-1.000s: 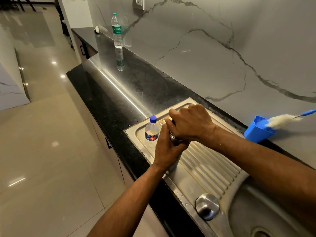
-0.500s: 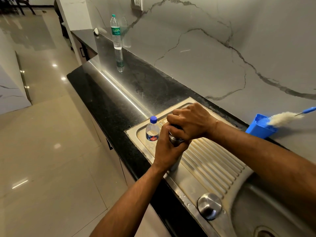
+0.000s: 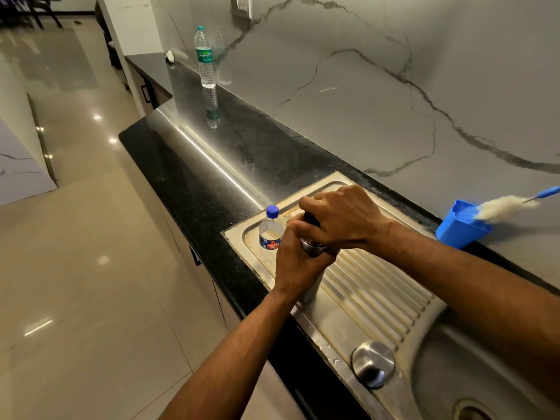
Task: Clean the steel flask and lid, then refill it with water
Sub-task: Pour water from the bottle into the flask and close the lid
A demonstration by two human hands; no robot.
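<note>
Steel flask (image 3: 313, 286): upright on the drainboard (image 3: 372, 295), near its left end
Left hand (image 3: 298, 262): wrapped round the flask body, on its near-left side
Right hand (image 3: 342, 219): on top of the flask, over the lid (image 3: 310, 219), above the left hand
Small bottle (image 3: 270, 234): upright on the drainboard, just left of the flask
Round knob (image 3: 373, 363): on the sink rim, near and right of the flask
Sink basin (image 3: 485, 374): right of the drainboard
Cup (image 3: 460, 225): on the counter (image 3: 230, 159), far right, against the wall; a brush (image 3: 509, 206) lies in it, handle leaning right
Tall bottle (image 3: 205, 59): upright on the counter, far left, well apart from the sink
</note>
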